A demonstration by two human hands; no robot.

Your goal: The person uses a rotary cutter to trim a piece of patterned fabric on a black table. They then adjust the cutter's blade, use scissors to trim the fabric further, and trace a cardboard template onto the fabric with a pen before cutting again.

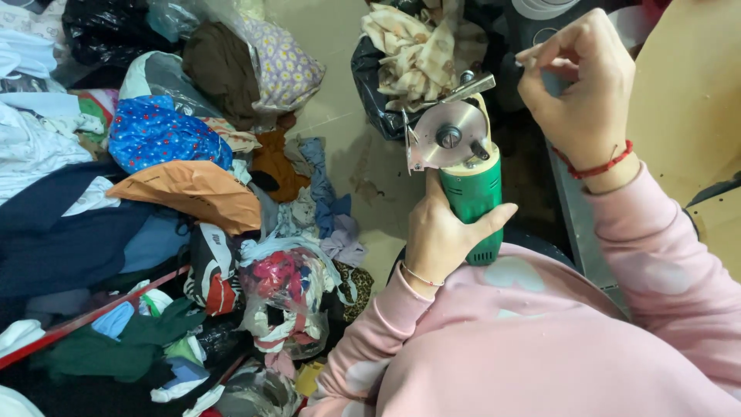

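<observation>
Pale floor (340,116) carries heaped clothes (154,201) and black bag (378,85).

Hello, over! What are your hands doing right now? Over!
Left hand gripping green rotary cutter, blade up. Right hand pinching a small tool above it. Clothes pile alongside, not blocking.

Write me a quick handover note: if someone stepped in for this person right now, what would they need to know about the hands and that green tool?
Left hand: wrapped around the green rotary cutter, round blade upward.
Right hand: raised beside the blade, pinching a small thin tool; what kind is unclear.
Around: heaps of clothes on the floor at the left, a black bag of fabric beyond the cutter.
Done: cutter in hand. No cloth is at the blade yet.
</observation>
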